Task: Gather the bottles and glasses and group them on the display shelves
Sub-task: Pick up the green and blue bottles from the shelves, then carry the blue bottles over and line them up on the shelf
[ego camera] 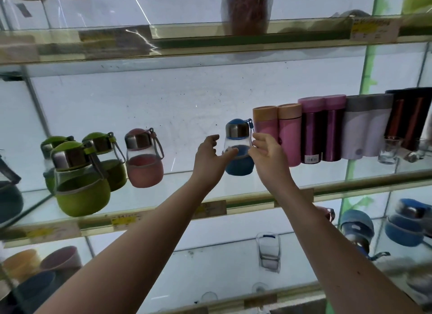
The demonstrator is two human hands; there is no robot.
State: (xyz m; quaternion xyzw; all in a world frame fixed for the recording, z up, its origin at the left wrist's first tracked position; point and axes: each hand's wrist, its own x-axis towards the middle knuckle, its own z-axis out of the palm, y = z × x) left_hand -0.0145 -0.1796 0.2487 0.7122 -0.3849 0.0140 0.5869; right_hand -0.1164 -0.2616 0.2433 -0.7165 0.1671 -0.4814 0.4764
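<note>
Reaching up with both hands to a blue bottle on the glass shelf.

Head view: standing upright between left hand and right hand, close against each. Touched by the left thumb, laid across its clear waist, with left fingers curled just short of its steel collar; cannot tell whether truly gripped. Flanked by right fingers bent beside its blue strap; cannot tell whether pinched. Just right of the right hand, packed in a row: pink flasks, purple flasks, white flasks, then small clear glasses. Well left of the left hand: a pink bottle, beyond it green bottles. Below the right forearm, a level down: a clear tumbler.
</note>
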